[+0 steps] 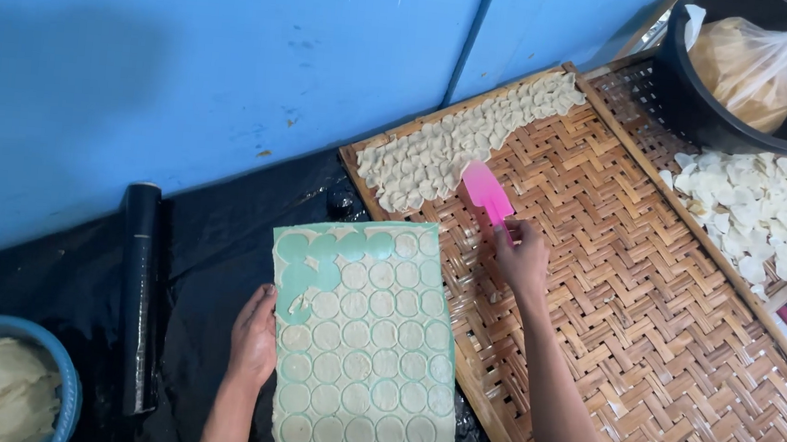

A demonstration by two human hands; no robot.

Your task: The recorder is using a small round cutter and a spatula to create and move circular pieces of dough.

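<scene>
Dough discs, pale and round, cover a flat green plastic sheet (365, 340) that the left hand (254, 336) clasps by its edge. Right hand (522, 256) grips a pink rubber spatula (487, 193) over the woven bamboo tray (648, 316) bearing folded dough pieces (455, 146). Blue basin (63, 382), cut off, holds dough.

This is looking like a small home food workshop, where dough snacks are being made by hand on the floor. Woven bamboo trays (649, 297) are lying against a blue wall (191, 55), holding rows of pale dough rounds (460, 147). A green mat (361, 340) is carrying dough cut into circles. A blue tub (63, 382) of dough is sitting on black plastic sheeting (206, 225), beside a black roller (140, 295) and a black bucket (701, 114).
</scene>
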